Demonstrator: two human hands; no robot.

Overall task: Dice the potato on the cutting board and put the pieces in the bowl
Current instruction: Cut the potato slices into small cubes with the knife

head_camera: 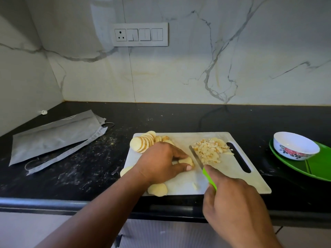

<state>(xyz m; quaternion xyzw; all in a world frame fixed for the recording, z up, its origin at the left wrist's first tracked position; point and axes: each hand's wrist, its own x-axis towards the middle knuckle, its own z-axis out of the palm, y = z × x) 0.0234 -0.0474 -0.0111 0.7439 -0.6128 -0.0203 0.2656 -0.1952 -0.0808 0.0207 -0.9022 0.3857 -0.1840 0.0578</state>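
Potato slices are pinned by the left hand and a knife gripped by the right hand; diced pieces are heaped, fanned slices uncut, the bowl unfilled.

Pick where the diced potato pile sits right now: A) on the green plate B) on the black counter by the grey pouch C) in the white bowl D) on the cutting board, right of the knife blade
D: the diced potato pile lies on the cutting board, just right of the knife held by the right hand; the white bowl looks empty from this angle.
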